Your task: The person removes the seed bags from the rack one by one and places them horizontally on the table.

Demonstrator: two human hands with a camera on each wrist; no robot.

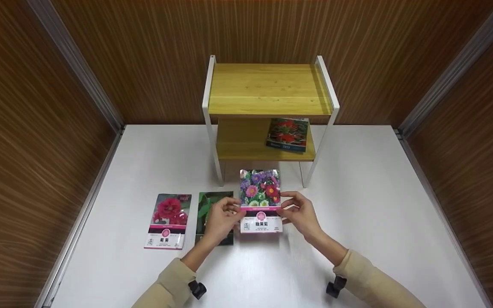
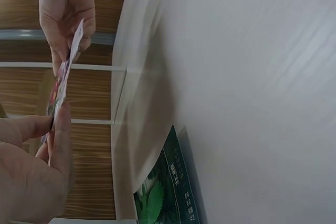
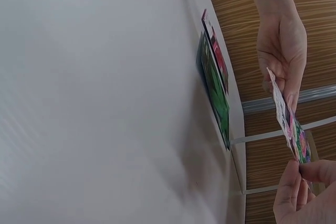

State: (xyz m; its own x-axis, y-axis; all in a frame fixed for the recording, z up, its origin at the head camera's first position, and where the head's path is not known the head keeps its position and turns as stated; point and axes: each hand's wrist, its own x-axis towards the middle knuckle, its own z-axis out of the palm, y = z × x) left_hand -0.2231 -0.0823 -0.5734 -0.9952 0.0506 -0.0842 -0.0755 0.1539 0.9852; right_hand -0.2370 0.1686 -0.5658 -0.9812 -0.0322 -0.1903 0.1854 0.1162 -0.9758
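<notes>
A flower seed packet point(image 1: 260, 188) with purple, pink, red and white blooms is held up above the table, its picture side toward the head camera. My left hand point(image 1: 220, 220) pinches its left edge between thumb and fingers. On the opposite edge, my right hand point(image 1: 301, 216) pinches it in the same way. Both wrist views show the packet point(image 2: 64, 82) edge-on, clear of the white surface. Below my left hand lies a dark green packet point(image 1: 203, 207), partly covered by that hand. Further left is a packet with a crimson flower point(image 1: 169, 214), flat on the table.
A two-tier wooden shelf point(image 1: 270, 87) with white side frames stands behind the hands. On its lower tier point(image 1: 242, 141) a packet with red flowers point(image 1: 288, 134) lies slightly askew. Wood-grain panels point(image 1: 165, 51) enclose the white table point(image 1: 370, 205) at the back and sides.
</notes>
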